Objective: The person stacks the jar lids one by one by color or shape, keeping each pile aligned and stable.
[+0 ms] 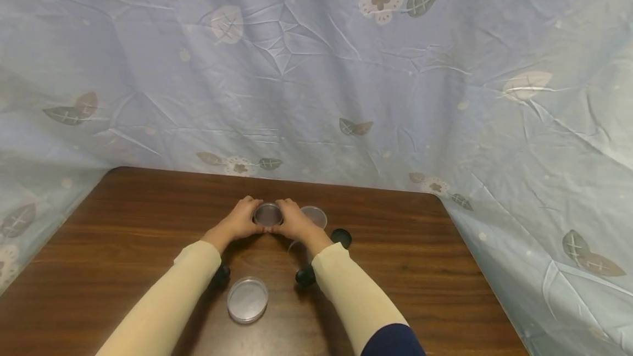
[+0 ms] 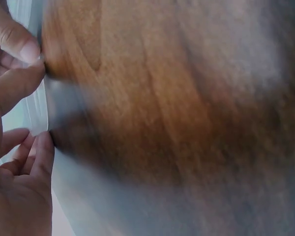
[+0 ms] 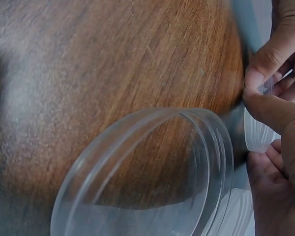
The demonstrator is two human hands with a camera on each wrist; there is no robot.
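Apparent step: 2-handed holding of the clear petri dish (image 1: pixel 268 215). Left hand (image 1: pixel 241 220) and right hand (image 1: pixel 294 221) grip its rim; the next move likely calls for even pressure.

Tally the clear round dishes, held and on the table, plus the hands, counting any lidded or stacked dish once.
Held dish: 1
Dishes on the table: 3 (front dish, far dish, partly hidden dish)
Hands: 2 (left hand, right hand)
Total: 6
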